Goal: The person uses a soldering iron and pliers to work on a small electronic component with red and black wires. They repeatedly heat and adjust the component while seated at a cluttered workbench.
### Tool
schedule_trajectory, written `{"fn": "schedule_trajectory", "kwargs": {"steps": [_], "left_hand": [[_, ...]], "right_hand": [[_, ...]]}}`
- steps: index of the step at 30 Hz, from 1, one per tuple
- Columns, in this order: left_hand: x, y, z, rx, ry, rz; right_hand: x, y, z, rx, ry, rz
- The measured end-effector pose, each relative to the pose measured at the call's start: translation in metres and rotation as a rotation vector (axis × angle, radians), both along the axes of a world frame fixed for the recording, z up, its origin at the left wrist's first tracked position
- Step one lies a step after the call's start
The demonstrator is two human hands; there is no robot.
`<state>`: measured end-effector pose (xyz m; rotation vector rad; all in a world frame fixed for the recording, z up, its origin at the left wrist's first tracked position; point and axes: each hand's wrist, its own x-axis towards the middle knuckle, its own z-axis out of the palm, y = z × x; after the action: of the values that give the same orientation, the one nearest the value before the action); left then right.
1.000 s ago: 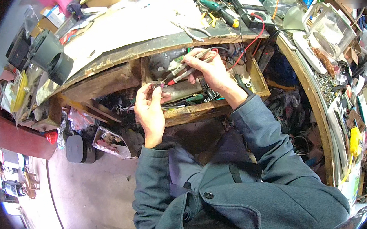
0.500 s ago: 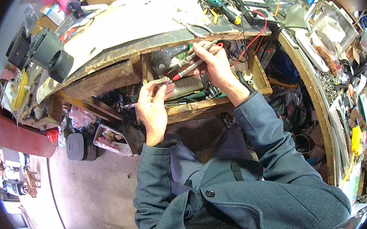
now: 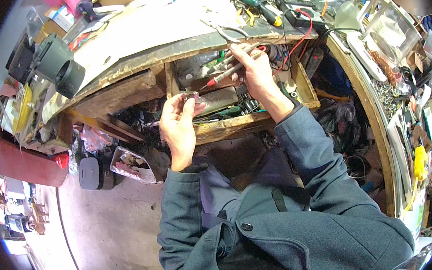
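"What is the left hand [image 3: 177,122] doing?"

"Its grip is pinching a small part [image 3: 190,96] between thumb and fingers, over the open drawer [image 3: 231,129]. The fingertips are covering some of it, and it is showing too small for anyone to make out its kind."

"And the right hand [image 3: 256,74]?"

"Its grip is closing around two probes: a red-tipped probe [image 3: 224,76] and a grey probe [image 3: 227,61] above it. The fingers are hiding part of both handles."

"Is the red tip touching the small part?"

"It is pointing that way and looking just apart, though its thin end is blurring into the drawer behind."

"What is lying on the desk [image 3: 192,46]?"

"A pair of pliers [image 3: 220,28] is resting near the front edge, and a green-and-yellow tool [image 3: 268,14] is lying beyond. A red wire [image 3: 311,21] is curving down toward the drawer, where its path is getting hard to follow. The desk is hiding the drawer's back."
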<state>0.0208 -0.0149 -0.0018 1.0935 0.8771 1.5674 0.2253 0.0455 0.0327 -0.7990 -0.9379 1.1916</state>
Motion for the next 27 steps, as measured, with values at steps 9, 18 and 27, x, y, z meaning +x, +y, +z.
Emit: {"fn": "schedule_trajectory", "kwargs": {"steps": [9, 18, 27], "left_hand": [[0.000, 0.000, 0.002, 0.004, 0.013, 0.017], [-0.003, 0.002, -0.002, 0.017, -0.060, -0.021], [-0.006, 0.006, 0.000, 0.003, -0.095, -0.065]], "right_hand": [[0.004, 0.000, -0.011, -0.134, -0.277, 0.332], [0.000, 0.001, -0.025, -0.023, -1.500, -0.074], [-0.014, -0.009, -0.011, 0.395, -0.932, -0.016]]}}
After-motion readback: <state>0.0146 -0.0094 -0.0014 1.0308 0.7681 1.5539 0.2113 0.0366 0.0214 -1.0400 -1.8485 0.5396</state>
